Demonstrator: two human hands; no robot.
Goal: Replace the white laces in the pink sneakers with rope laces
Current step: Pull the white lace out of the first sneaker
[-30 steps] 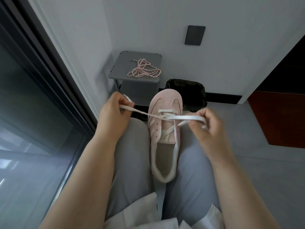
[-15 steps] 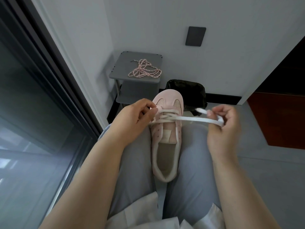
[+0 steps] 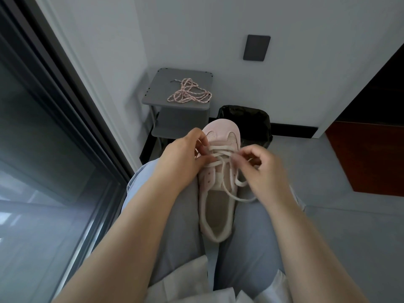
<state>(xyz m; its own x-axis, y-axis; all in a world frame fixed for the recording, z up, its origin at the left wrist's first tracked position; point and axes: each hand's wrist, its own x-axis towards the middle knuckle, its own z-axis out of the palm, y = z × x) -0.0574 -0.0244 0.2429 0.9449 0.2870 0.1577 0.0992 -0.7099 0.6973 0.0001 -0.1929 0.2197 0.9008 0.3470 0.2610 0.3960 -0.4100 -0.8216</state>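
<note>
Right hand point(image 3: 264, 167) back in at pink sneaker point(image 3: 215, 215), pinching now-slack white lace point(image 3: 220, 148), left hand point(image 3: 183, 156) pinching its crossings

Ahead of your grip: grey two-tier shelf point(image 3: 156, 91) against the white wall point(image 3: 306, 73), black bin point(image 3: 251, 119) just beside it | above: dark wall plate point(image 3: 256, 47) | to your left: dark-framed glass point(image 3: 43, 149), daylight on it | right: grey floor point(image 3: 349, 237), red-brown panel point(image 3: 367, 156)

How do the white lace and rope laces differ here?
The white lace is flat and plain; the rope laces are round, speckled pink. The white lace is threaded in the pink sneaker, pinched by the left hand and right hand; the rope laces lie heaped, untouched, on the grey stand. Both are slack.
</note>
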